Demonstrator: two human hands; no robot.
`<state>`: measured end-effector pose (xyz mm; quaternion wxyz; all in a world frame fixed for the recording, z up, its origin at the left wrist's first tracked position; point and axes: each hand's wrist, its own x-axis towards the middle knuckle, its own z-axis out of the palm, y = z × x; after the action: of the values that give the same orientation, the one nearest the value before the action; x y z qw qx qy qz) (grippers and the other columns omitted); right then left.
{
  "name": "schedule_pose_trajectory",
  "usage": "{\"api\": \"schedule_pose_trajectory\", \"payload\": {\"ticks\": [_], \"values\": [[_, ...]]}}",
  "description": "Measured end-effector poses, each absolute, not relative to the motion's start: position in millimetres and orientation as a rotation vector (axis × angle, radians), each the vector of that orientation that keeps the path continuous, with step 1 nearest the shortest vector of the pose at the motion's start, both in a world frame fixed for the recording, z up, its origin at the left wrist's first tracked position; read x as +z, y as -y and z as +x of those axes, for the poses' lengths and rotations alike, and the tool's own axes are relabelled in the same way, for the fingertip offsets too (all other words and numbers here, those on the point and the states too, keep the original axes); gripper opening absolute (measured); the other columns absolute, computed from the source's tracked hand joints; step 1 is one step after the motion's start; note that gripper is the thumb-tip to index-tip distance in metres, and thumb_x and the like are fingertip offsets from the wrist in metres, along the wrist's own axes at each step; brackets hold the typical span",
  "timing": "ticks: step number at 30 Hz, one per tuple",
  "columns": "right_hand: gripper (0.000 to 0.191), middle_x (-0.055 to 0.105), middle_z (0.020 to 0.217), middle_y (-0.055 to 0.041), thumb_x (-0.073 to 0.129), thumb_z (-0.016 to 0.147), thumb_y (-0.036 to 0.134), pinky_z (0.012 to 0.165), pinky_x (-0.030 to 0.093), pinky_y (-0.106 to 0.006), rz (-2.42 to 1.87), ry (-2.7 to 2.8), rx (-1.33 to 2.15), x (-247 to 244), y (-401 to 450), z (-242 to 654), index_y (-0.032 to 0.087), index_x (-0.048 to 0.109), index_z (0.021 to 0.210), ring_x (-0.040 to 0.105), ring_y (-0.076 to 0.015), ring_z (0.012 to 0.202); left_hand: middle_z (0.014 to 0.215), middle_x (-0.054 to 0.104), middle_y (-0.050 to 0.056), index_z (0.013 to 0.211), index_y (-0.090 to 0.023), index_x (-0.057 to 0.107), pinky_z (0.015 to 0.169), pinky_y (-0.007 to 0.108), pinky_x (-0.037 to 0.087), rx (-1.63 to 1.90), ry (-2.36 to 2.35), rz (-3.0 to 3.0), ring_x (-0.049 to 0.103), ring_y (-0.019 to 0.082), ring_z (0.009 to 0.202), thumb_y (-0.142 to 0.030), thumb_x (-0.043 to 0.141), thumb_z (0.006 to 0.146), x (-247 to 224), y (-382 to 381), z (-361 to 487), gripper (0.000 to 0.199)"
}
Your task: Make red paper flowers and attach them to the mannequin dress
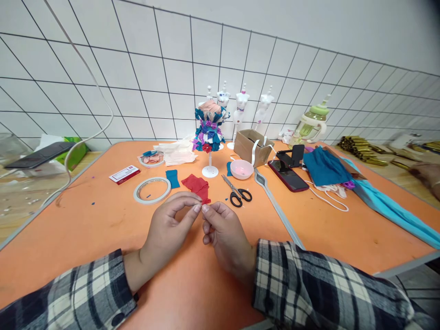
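Observation:
Both hands meet over the front middle of the table in the head view. My left hand [168,227] pinches thumb against fingertips at the near, gathered end of a crinkled red crepe paper piece [196,185]. Right beside it, my right hand [225,231] is closed in a pinch at the same end, its other fingers curled. The fingertips hide the exact grip. Beyond the red piece stands a small white mannequin stand [210,171], its form dressed in ruffled teal, purple and peach pieces. Black-handled scissors [237,191] lie to the right, blades spread.
A roll of tape [152,190] and a teal piece [172,178] lie left. A pink bowl [241,169], a brown box [253,145] and a phone [288,175] are right. Several white mannequins [241,107] and a bottle [311,121] stand behind. A grey strip [278,208] crosses the orange table [92,238].

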<state>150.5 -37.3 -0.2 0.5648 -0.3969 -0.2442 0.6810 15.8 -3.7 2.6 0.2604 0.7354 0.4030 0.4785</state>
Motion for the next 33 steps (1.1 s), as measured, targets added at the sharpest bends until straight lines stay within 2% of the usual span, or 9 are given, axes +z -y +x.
{"api": "schedule_pose_trajectory", "payload": {"ticks": [3, 5, 10, 15, 18, 22, 26, 30, 33], "values": [[0.045, 0.059, 0.080, 0.0028, 0.085, 0.060, 0.047, 0.040, 0.045, -0.016, -0.884, 0.646, 1.653, -2, 35, 155, 0.017, 0.063, 0.085, 0.052, -0.0062, 0.058, 0.095, 0.069, 0.004, 0.084, -0.021, 0.068, 0.086, 0.031, 0.050, 1.308, -1.077, 1.979, 0.064, 0.018, 0.091, -0.027, 0.060, 0.091, 4, 2, 12, 0.012], [0.045, 0.061, 0.082, 0.0013, 0.086, 0.060, 0.046, 0.043, 0.048, -0.017, -0.857, 0.716, 1.707, -2, 31, 160, 0.017, 0.066, 0.088, 0.055, -0.0071, 0.061, 0.097, 0.069, 0.004, 0.086, -0.021, 0.068, 0.089, 0.030, 0.050, 1.311, -1.061, 1.999, 0.064, 0.018, 0.095, -0.026, 0.059, 0.092, 5, -1, 8, 0.012], [0.043, 0.063, 0.076, 0.0007, 0.086, 0.059, 0.046, 0.043, 0.050, -0.019, -0.930, 1.029, 1.747, -3, 15, 179, 0.017, 0.067, 0.084, 0.057, -0.0090, 0.058, 0.100, 0.070, 0.003, 0.092, -0.023, 0.066, 0.086, 0.030, 0.049, 1.238, -0.837, 2.395, 0.065, 0.017, 0.096, -0.013, 0.055, 0.092, 14, -9, -8, 0.014], [0.029, 0.065, 0.073, 0.0000, 0.078, 0.071, 0.040, 0.050, 0.053, -0.023, -0.965, 1.396, 1.686, -11, 5, 194, 0.017, 0.070, 0.086, 0.060, -0.0116, 0.061, 0.096, 0.073, 0.004, 0.101, -0.024, 0.064, 0.094, 0.041, 0.043, 1.071, -0.407, 2.833, 0.063, 0.020, 0.087, -0.005, 0.051, 0.088, 25, -14, -22, 0.027], [0.013, 0.070, 0.077, -0.0009, 0.075, 0.077, 0.029, 0.059, 0.052, -0.024, -0.940, 1.692, 1.450, -13, 2, 200, 0.017, 0.072, 0.082, 0.061, -0.0114, 0.064, 0.095, 0.074, 0.005, 0.107, -0.023, 0.063, 0.099, 0.044, 0.040, 0.898, -0.262, 2.919, 0.062, 0.021, 0.089, -0.006, 0.047, 0.091, 25, -17, -25, 0.029], [0.003, 0.074, 0.080, -0.0009, 0.074, 0.081, 0.018, 0.077, 0.049, -0.025, -0.826, 2.057, 0.943, -9, -1, 209, 0.019, 0.074, 0.079, 0.064, -0.0130, 0.078, 0.095, 0.071, 0.009, 0.107, -0.019, 0.060, 0.093, 0.038, 0.047, 0.658, -0.098, 2.843, 0.063, 0.021, 0.090, -0.010, 0.041, 0.096, 22, -19, -23, 0.023], [0.003, 0.074, 0.081, -0.0015, 0.073, 0.084, 0.020, 0.076, 0.048, -0.025, -0.776, 2.142, 0.781, -7, -2, 216, 0.019, 0.073, 0.081, 0.064, -0.0132, 0.076, 0.093, 0.071, 0.008, 0.102, -0.020, 0.062, 0.093, 0.039, 0.048, 0.554, -0.134, 2.732, 0.063, 0.021, 0.089, -0.013, 0.043, 0.098, 18, -18, -19, 0.021], [0.005, 0.072, 0.082, -0.0019, 0.070, 0.085, 0.023, 0.073, 0.046, -0.027, -0.816, 2.155, 0.786, -7, -1, 220, 0.021, 0.073, 0.082, 0.062, -0.0142, 0.076, 0.090, 0.073, 0.006, 0.099, -0.023, 0.067, 0.085, 0.034, 0.050, 0.537, -0.262, 2.626, 0.064, 0.019, 0.088, -0.016, 0.048, 0.096, 15, -17, -18, 0.021], [0.007, 0.066, 0.073, 0.0001, 0.070, 0.082, 0.025, 0.064, 0.044, -0.026, -1.056, 1.872, 0.910, -6, -1, 220, 0.021, 0.071, 0.078, 0.057, -0.0126, 0.066, 0.088, 0.074, 0.004, 0.091, -0.025, 0.070, 0.081, 0.031, 0.050, 0.733, -0.557, 2.544, 0.066, 0.019, 0.086, -0.021, 0.055, 0.093, 14, -16, -16, 0.016]]}}
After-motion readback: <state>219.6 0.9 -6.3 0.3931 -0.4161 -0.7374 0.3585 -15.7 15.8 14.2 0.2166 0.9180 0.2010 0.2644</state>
